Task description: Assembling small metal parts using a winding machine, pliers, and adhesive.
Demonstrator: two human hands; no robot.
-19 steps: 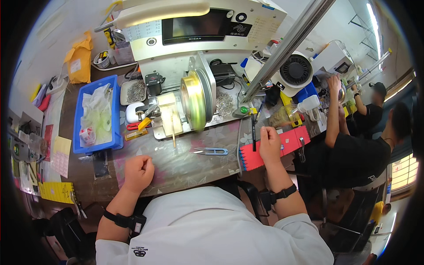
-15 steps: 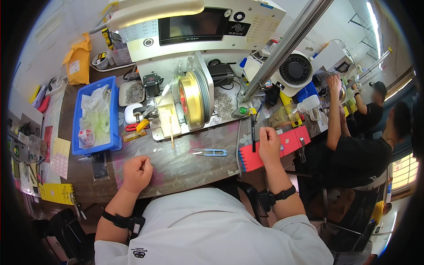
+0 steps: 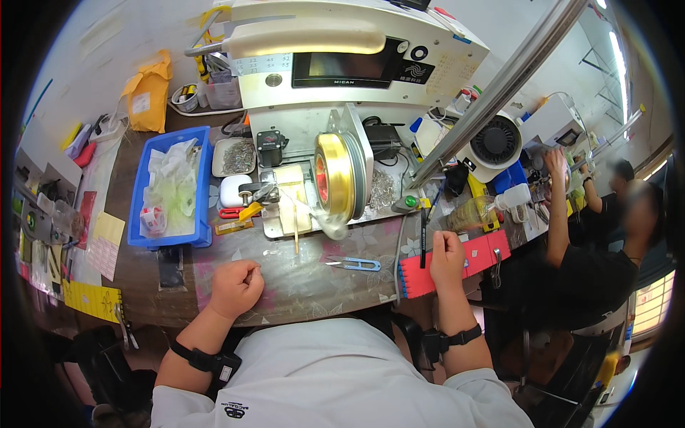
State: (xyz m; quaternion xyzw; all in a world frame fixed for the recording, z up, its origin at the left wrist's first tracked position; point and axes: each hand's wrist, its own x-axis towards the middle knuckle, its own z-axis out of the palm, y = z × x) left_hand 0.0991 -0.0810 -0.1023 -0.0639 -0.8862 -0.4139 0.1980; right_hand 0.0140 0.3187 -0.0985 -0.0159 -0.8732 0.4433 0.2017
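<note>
My left hand is closed in a fist at the table's front edge, with nothing seen in it. Closed too, thumb side up, my right hand is over a red strip with a metal clip on it. Between the hands, blue-handled thread snips lie on the table. Beyond them stands a machine with a gold spool of wire or ribbon; a blurred pale part shows at its lower edge. A thin wooden stick juts toward me from the machine's pale block. Beside my right hand lies a black pen-like stick.
Left of the machine, a blue tray holds crumpled clear plastic and a tape roll. A dish of small metal pieces sits behind. A metal post slants up at the right. Near it are a clear jar and a person in black.
My view has shifted, so the bench appears lower and farther right. A blurred pale part of the machine has gone from the spool's upper left to its lower edge. Both fists stay closed.
</note>
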